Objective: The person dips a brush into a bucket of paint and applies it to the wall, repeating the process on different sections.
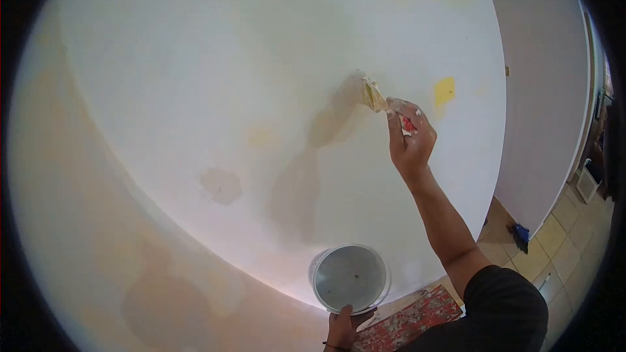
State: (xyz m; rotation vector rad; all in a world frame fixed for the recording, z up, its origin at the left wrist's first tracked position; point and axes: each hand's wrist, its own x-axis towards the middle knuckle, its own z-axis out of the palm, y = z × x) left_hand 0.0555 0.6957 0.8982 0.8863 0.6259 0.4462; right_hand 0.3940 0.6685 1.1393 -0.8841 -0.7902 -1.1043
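My right hand (412, 132), flecked with white, is closed around the red handle of a paintbrush (373, 95). White-coated bristles on the brush meet the pale wall (365, 182), and its shadow falls to the left. Low in the view, my left hand (342, 329) grips the near rim of a whitish bucket (350, 277), thumb at the edge. The inside of the bucket looks smooth and pale grey, with a small dark speck. A bright yellow patch (444, 91) shows on the wall to the right of my right hand.
A paint-spattered red board (417, 319) lies below, beside the bucket. The wall meets another wall (98, 221) along a curved-looking corner at left. To the right are a doorway-side wall (548, 78), floor tiles (566, 257) and a dark blue object (520, 236).
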